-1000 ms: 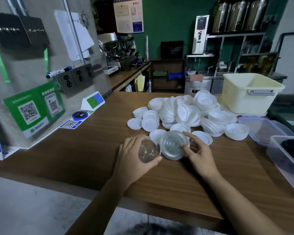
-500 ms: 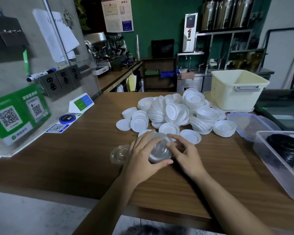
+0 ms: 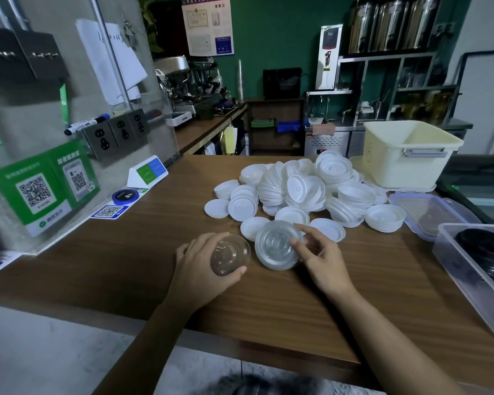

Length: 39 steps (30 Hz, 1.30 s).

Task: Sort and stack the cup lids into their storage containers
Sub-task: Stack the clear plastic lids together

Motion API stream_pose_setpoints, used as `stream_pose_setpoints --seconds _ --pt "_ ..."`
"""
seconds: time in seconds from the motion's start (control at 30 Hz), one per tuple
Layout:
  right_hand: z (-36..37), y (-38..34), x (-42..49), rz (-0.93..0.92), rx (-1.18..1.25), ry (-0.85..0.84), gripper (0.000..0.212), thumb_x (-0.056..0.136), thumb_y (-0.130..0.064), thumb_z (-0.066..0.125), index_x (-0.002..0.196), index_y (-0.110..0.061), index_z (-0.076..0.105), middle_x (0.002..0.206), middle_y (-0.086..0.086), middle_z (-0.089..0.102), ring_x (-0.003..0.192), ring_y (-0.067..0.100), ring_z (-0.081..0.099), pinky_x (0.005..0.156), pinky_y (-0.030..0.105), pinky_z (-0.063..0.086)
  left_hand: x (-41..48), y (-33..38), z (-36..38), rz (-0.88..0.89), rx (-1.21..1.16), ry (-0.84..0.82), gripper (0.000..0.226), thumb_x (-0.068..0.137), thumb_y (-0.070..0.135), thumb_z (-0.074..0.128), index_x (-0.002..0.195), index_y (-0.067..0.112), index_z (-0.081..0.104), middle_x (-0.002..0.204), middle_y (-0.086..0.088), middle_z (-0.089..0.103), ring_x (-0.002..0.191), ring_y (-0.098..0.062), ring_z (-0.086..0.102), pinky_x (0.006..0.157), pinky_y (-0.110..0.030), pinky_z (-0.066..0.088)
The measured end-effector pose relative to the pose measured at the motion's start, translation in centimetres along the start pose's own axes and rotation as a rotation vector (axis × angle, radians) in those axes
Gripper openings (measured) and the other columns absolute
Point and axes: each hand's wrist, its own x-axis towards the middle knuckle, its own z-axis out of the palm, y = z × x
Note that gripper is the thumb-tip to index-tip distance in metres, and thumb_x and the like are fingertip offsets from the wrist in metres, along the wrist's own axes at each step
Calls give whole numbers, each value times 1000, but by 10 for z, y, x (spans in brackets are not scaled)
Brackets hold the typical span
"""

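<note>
My left hand [image 3: 203, 265] grips a small clear lid [image 3: 230, 258], thumb along its lower edge and fingers curled behind it, holding it tilted up off the counter [image 3: 111, 266]. My right hand [image 3: 322, 258] pinches the right rim of a larger ribbed clear lid [image 3: 275, 249] between thumb and forefinger (it may be several nested together, I cannot tell). The two clear lids sit side by side, nearly touching, just in front of the heap of white lids [image 3: 297, 192], which is spread loose across the middle of the counter. Behind the heap, to its right, stands a cream tub [image 3: 405, 158]. Directly right of the heap lies a shallow clear box [image 3: 428, 209] with a blue rim. Right of the heap and nearer me, a clear container [image 3: 465, 292] holds a stack of black lids [image 3: 485, 252].
</note>
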Motion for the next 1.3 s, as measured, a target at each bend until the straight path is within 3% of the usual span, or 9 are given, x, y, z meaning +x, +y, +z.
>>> stream_pose_setpoints --seconds 0.27,0.4,0.53,0.6,0.73,0.87,1.07,1.17,1.3 --pt "1 -6 -4 -16 23 -25 31 101 -22 71 132 -28 71 73 -22 67 73 -1 60 85 27 50 9 33 9 144 -211 37 66 71 64 81 127 33 66 141 21 54 128 -4 53 101 -31 46" --pt "1 -14 -5 7 75 -53 28 107 -31 62 132 -29 73 113 -19 78 112 1 70 104 33 53 16 52 25 176 -200 -37 70 70 73 77 130 39 63 147 21 48 134 -3 49 106 -26 32" --pt "1 -14 -8 -18 61 -70 34 100 -22 72 134 -22 71 81 -22 74 80 -4 68 83 14 49 22 58 29 222 -220 -58 74 73 76 74 136 38 62 152 22 45 141 0 42 111 -24 28" --pt "1 -11 -6 -19 35 -54 35 99 -18 74 133 -22 71 72 -24 69 72 -4 63 79 13 47 20 53 27 219 -201 -29 68 80 74 68 136 37 63 151 22 48 139 -1 45 110 -29 33" --pt "1 -7 -2 0 -1 -22 31 100 -19 73 130 -26 73 73 -21 67 73 -3 61 81 15 47 12 17 16 86 -113 53 56 86 68 61 132 36 64 142 19 54 132 -7 53 109 -44 41" --pt "1 -4 -1 13 -27 -10 30 102 -17 70 130 -25 73 69 -19 60 70 1 56 81 23 47 5 -4 7 -100 -8 -27 64 75 71 66 130 38 62 137 16 57 130 -12 52 108 -42 38" --pt "-1 -4 -2 1 -41 -3 31 102 -18 69 133 -24 71 66 -19 58 68 5 56 83 27 50 4 -3 15 -120 -37 -1 60 72 49 87 125 30 65 131 11 64 124 -22 58 103 -40 43" --pt "-1 -4 -2 -1 -41 -1 31 102 -18 69 132 -26 71 66 -19 59 69 6 56 83 28 51 5 -5 14 -192 -118 -32 71 67 61 82 127 28 64 138 5 59 131 -22 51 111 -39 41" --pt "-1 -4 -2 -2 -38 -3 31 102 -19 69 132 -27 71 66 -18 59 69 7 56 83 31 52 6 -3 13 -196 -7 -43 70 68 67 80 127 34 62 127 13 65 121 -19 56 105 -39 42"
